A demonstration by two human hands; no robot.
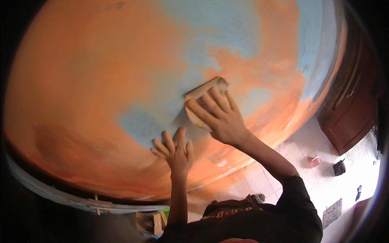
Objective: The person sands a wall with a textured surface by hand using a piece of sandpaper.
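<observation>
A wide wall (101, 60) painted in blurred patches of orange and pale blue fills most of the view. My right hand (222, 117) grips a flat tan pad (202, 91) and presses it against the paint. The pad looks like a block with a loose sheet around it, dark at its top right corner; its exact kind is unclear. Lower and to the left, my left hand (175, 152) is at the painted surface with fingers spread, holding nothing. A dark shadow lies between the pad and that hand.
Pale floor tiles (263, 178) run along the wall's foot. At the right are a dark red door (350, 125), a small pink container (314, 162), a black box-like thing (339, 167) and a grey mat (332, 213). A cardboard box (146, 222) stands at the lower left.
</observation>
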